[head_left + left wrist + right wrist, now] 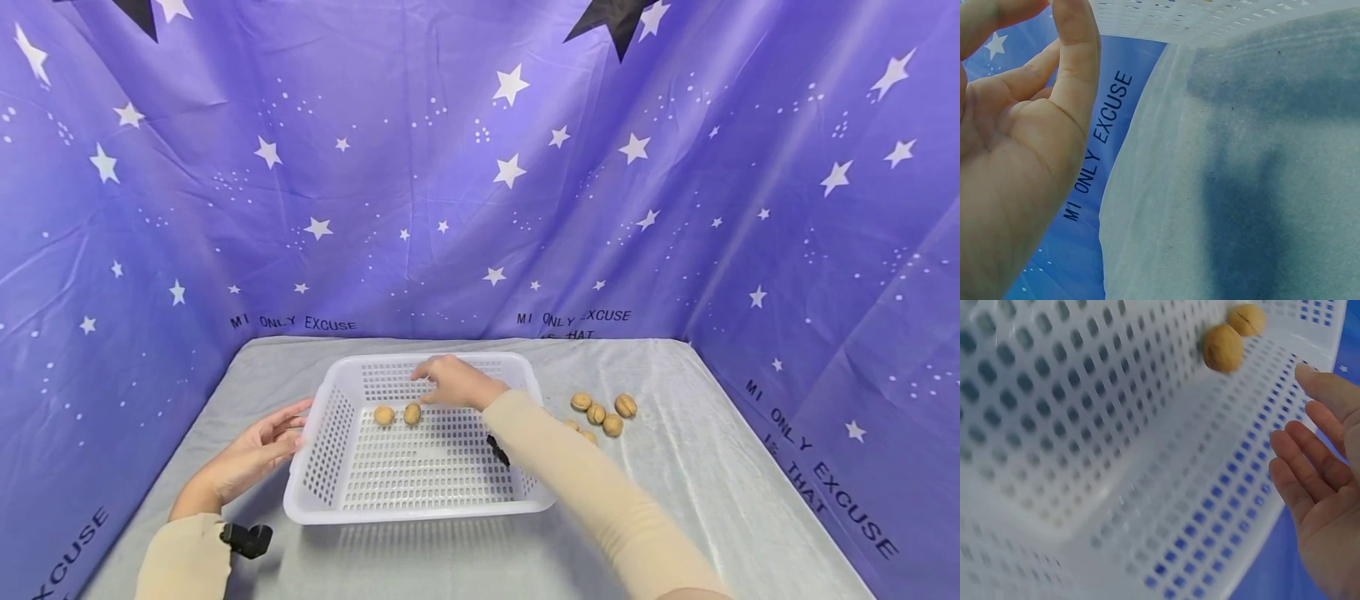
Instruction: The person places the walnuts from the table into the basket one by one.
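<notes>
Head view: right hand (pixel 453 383) hovered open over basket (pixel 315 450) mid-frame, just above two walnuts (pixel 397 414); left hand (pixel 262 442) open at its left rim. Loose walnuts (pixel 600 412) sat right on worktop (pixel 712 500).
Left wrist: grip relaxed, empty.
Right wrist: fingers (pixel 1310 469) spread, walnuts upper right.

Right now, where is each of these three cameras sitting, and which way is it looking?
Head: worn high, looks down at white basket, both sleeved arms showing.
Left wrist: low beside left hand, facing grey cloth and basket edge.
Right wrist: inside basket, shows right hand, open.
Head and right wrist share two walnuts.
</notes>
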Action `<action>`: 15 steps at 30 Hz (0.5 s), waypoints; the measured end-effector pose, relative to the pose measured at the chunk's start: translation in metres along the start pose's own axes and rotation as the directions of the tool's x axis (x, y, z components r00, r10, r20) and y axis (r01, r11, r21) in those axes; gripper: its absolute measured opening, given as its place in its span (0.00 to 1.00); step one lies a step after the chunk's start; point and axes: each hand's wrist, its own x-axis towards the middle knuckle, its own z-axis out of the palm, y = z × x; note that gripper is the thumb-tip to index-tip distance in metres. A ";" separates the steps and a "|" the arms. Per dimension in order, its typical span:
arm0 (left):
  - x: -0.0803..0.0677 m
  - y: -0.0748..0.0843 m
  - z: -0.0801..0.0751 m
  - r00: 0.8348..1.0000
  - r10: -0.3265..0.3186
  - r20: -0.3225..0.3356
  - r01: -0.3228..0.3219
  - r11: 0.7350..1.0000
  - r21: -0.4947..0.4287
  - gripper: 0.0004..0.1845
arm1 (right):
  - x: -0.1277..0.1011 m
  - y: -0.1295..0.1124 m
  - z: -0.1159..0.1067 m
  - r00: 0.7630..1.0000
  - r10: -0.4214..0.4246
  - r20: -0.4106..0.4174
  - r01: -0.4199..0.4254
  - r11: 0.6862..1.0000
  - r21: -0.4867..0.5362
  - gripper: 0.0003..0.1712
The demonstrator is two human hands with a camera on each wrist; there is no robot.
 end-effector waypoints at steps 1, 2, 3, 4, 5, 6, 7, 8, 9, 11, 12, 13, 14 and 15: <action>0.000 0.000 0.000 1.000 0.001 0.003 -0.001 1.000 0.002 0.35 | -0.002 0.001 -0.005 1.000 -0.003 -0.002 0.003 1.000 -0.003 0.27; 0.000 0.000 0.000 1.000 0.001 0.006 -0.001 1.000 0.003 0.35 | -0.004 0.001 -0.009 1.000 -0.007 -0.006 0.007 1.000 -0.016 0.26; 0.000 -0.001 0.000 1.000 -0.002 0.006 0.002 1.000 0.001 0.35 | -0.005 0.002 -0.014 1.000 -0.011 -0.012 0.011 0.999 -0.030 0.26; 0.000 -0.001 0.000 1.000 -0.001 0.009 0.001 1.000 0.002 0.34 | -0.007 0.004 -0.018 1.000 -0.013 -0.017 0.012 0.999 -0.039 0.26; 0.000 -0.001 -0.001 1.000 0.000 0.010 0.000 1.000 0.000 0.34 | -0.009 0.005 -0.022 0.999 -0.021 -0.026 0.020 0.999 -0.047 0.26; 0.000 -0.001 -0.001 1.000 0.002 0.013 -0.002 1.000 -0.002 0.34 | -0.011 0.007 -0.026 0.999 -0.026 -0.032 0.025 0.998 -0.050 0.26; 0.000 -0.001 -0.001 1.000 0.003 0.015 -0.003 1.000 -0.004 0.34 | -0.014 0.008 -0.030 0.999 -0.026 -0.037 0.025 0.998 -0.051 0.26; 0.000 -0.002 -0.001 1.000 0.005 0.016 -0.004 1.000 -0.007 0.34 | -0.017 0.011 -0.034 0.999 -0.029 -0.044 0.026 0.998 -0.057 0.26; 0.000 -0.002 -0.001 1.000 0.006 0.018 -0.006 1.000 -0.009 0.34 | -0.020 0.012 -0.037 0.998 -0.031 -0.051 0.028 0.998 -0.059 0.26; 0.000 -0.002 -0.001 1.000 0.009 0.020 -0.009 1.000 -0.013 0.34 | -0.027 0.016 -0.044 0.997 -0.036 -0.072 0.032 0.997 -0.066 0.25; 0.001 -0.002 -0.001 1.000 0.010 0.021 -0.010 1.000 -0.012 0.34 | -0.030 0.019 -0.047 0.996 -0.036 -0.081 0.030 0.997 -0.068 0.25; 0.000 -0.002 -0.002 1.000 0.010 0.021 -0.009 1.000 -0.012 0.34 | -0.034 0.021 -0.050 0.995 -0.038 -0.093 0.031 0.997 -0.075 0.25; 0.000 -0.002 -0.002 1.000 0.010 0.023 -0.010 1.000 -0.010 0.34 | -0.037 0.024 -0.053 0.994 -0.036 -0.103 0.028 0.996 -0.080 0.25; 0.000 -0.002 -0.002 1.000 0.010 0.024 -0.010 1.000 -0.011 0.34 | -0.041 0.027 -0.055 0.993 -0.033 -0.113 0.024 0.996 -0.083 0.25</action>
